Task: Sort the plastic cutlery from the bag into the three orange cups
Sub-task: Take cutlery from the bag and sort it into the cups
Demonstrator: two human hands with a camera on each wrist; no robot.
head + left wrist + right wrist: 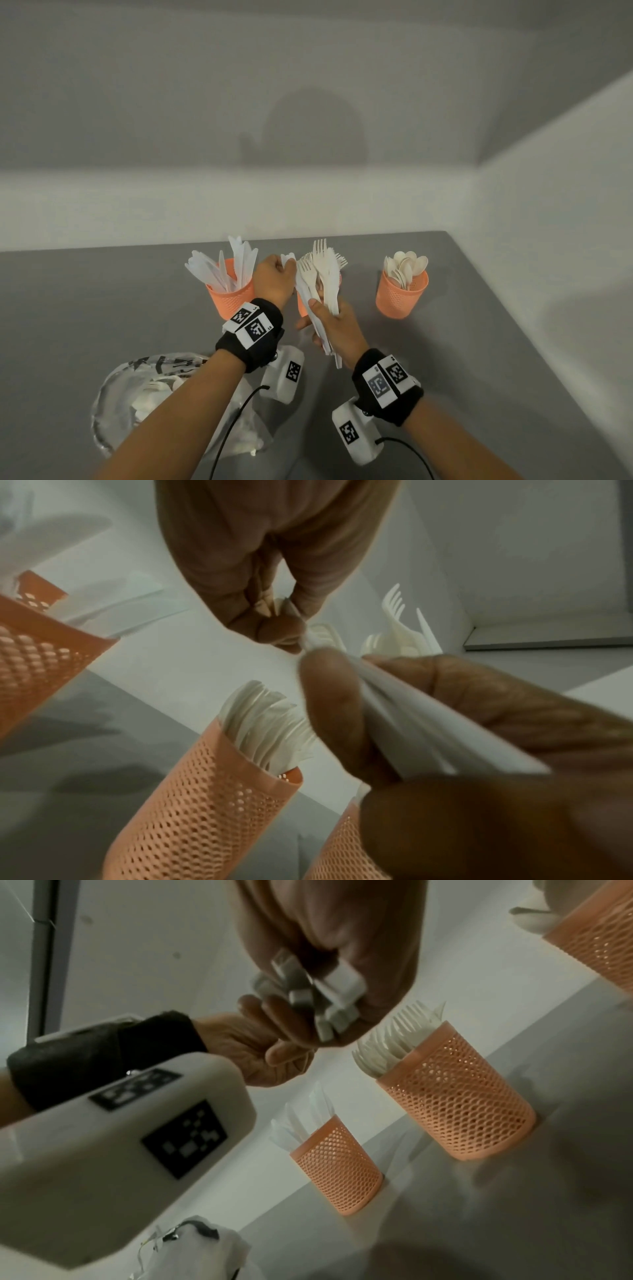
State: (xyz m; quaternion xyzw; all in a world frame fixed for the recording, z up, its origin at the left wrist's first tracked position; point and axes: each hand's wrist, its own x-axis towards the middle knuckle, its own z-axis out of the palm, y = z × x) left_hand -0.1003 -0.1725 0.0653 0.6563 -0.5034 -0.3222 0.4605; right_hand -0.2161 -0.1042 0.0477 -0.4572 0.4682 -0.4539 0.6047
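Three orange mesh cups stand in a row on the grey table: a knife cup [231, 298], a fork cup [302, 308] mostly hidden behind my hands, and a spoon cup [402, 296]. Above the fork cup my right hand [318, 308] grips a bundle of white forks and knives [323, 274] by the handles; the handle ends [325, 996] stick out of its fist. My left hand [286, 265] pinches the tip of one white piece [288, 257], apparently a knife, at the bundle's left side. The pinch shows close up on the piece [310, 639].
The clear plastic bag [137, 404], with some white cutlery inside, lies at the near left under my left forearm. White walls close the table at the back and the right. Cables trail from both wrist cameras.
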